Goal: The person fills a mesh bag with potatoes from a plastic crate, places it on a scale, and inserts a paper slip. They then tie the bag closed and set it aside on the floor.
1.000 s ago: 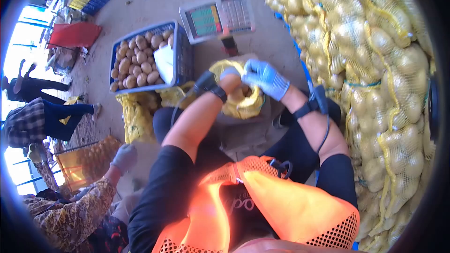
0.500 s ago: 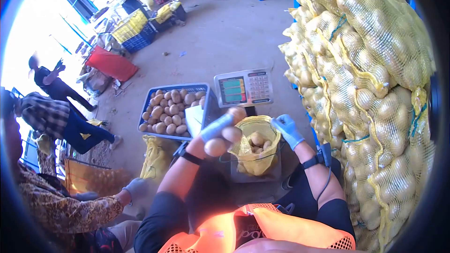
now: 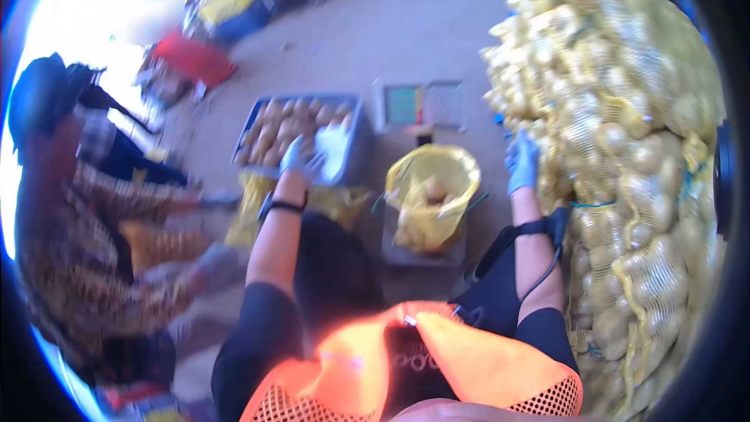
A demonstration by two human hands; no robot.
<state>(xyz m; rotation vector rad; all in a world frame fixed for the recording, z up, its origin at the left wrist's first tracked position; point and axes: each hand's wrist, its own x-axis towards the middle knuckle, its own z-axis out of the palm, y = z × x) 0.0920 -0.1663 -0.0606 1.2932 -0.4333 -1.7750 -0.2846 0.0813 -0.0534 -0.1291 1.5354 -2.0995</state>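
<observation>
My left hand [image 3: 299,161], in a pale blue glove, is at the near edge of the blue crate [image 3: 355,144], over the potatoes [image 3: 285,125] and beside a white sheet [image 3: 334,153]. Its fingers are apart and nothing shows in them. Raised near the stacked sacks is my right hand [image 3: 522,162], gloved too, with fingers spread and no object in it. Between my arms a yellow mesh bag [image 3: 433,164] stands open on the platform of a scale [image 3: 398,254], some potatoes inside. Behind it is the scale's display [image 3: 422,105].
Full mesh sacks of potatoes [image 3: 594,133] are piled high along the right. A co-worker [image 3: 117,211] in patterned sleeves is close on the left, blurred. A red sack [image 3: 195,60] and crates with yellow mesh [image 3: 230,1] lie farther back.
My left hand has let go of the potatoes and moved left to the crate. My right hand has left the bag's rim and moved right and up. The view has shifted and blurred.
</observation>
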